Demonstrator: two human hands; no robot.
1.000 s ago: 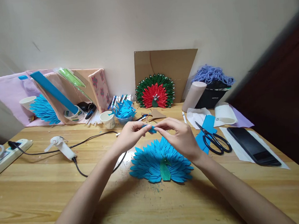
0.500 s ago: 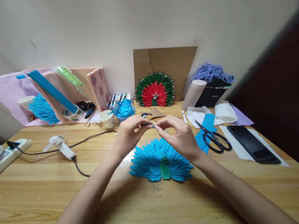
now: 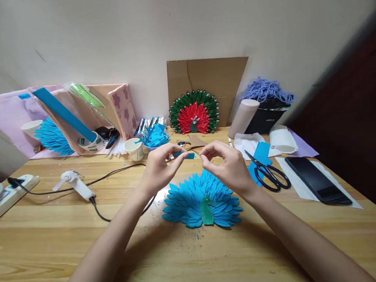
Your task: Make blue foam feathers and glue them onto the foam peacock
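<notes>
My left hand [image 3: 161,166] pinches a small blue strip [image 3: 189,156] between thumb and fingers, its end sticking out to the right. My right hand [image 3: 225,165] is closed in a pinch a little to the right of the strip, apart from it; what its fingertips hold, if anything, is too small to make out. Below both hands a blue layered peacock [image 3: 187,202] with a green body [image 3: 206,211] lies on the wooden table [image 3: 198,263]. Black-handled scissors [image 3: 270,173] rest over blue sheet pieces [image 3: 262,152] right of my right hand.
A red and green peacock [image 3: 193,114] leans on cardboard [image 3: 208,75] at the back. A bowl of blue pieces [image 3: 156,137] and a paper cup [image 3: 133,149] stand left of it. A white glue gun [image 3: 78,185] with its cord lies left, a phone [image 3: 316,180] right.
My hands have moved apart; the fingertips no longer meet. The blue strip now shows more clearly in my left hand, and my right hand has shifted slightly right.
</notes>
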